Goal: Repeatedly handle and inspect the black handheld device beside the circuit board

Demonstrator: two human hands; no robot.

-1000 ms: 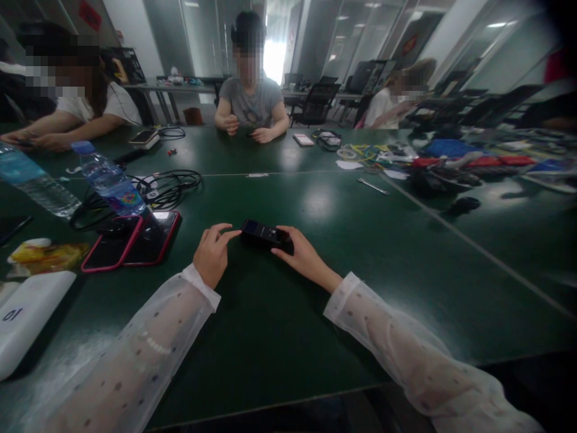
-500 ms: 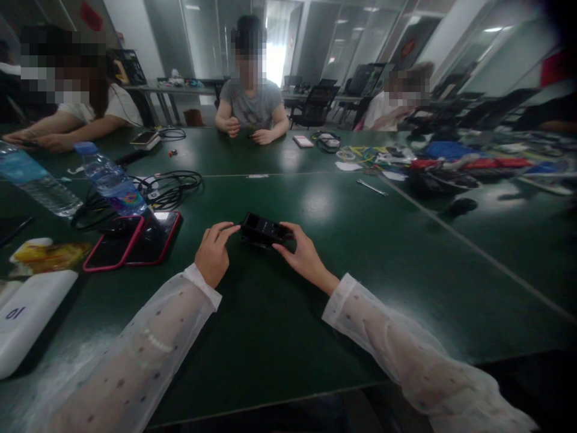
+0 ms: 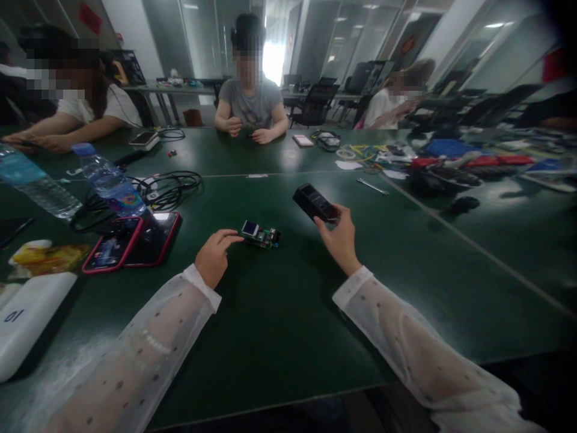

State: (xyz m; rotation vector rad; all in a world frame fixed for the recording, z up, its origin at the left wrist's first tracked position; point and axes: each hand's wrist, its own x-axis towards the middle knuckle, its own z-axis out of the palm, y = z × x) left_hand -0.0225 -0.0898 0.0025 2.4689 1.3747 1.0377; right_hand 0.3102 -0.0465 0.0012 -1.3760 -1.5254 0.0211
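A small green circuit board (image 3: 267, 239) with a little screen at its left end lies on the dark green table. My left hand (image 3: 213, 255) is beside it, its fingers stretched out and a fingertip at the board's left edge; it does not grip the board. In my right hand (image 3: 341, 238) is a black rectangular plastic case (image 3: 315, 202), pinched at its right end between thumb and fingers. The case is tilted and held above the table, up and to the right of the board. It has a window-like opening in its top face.
Two red-edged phones (image 3: 155, 240), plastic bottles (image 3: 108, 180), black cables (image 3: 180, 183) and a white device (image 3: 33, 316) lie to the left. A wrench (image 3: 372, 187) is ahead. Tangled wires and bags (image 3: 473, 162) cover the far right. A person (image 3: 250, 105) sits opposite; others sit at both sides.
My right hand has lifted the black case off the circuit board and carried it up and right, uncovering the board. My left hand has stayed nearly in place. A phone screen on the left has lit up.
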